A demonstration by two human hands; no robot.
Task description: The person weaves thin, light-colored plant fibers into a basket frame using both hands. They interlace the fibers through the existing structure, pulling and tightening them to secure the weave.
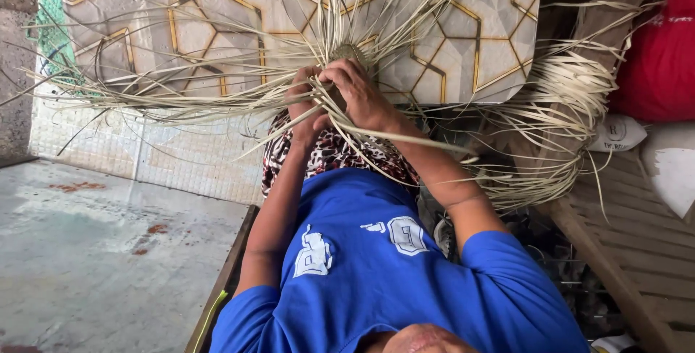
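Over the patterned floor sheet (pixel 449 56), a fan of pale weaving strips (pixel 217 85) radiates from a small woven centre (pixel 349 53), where the left hand (pixel 304 103) and right hand (pixel 360 92) sit together, both clamped on the strips.

A patterned mat (pixel 463 41) with gold hexagon lines lies ahead; a red sack (pixel 662 56) sits at the far right edge; a slatted wooden bench (pixel 637 244) runs below it; a grey concrete floor (pixel 87 251) bears rusty stains at left.
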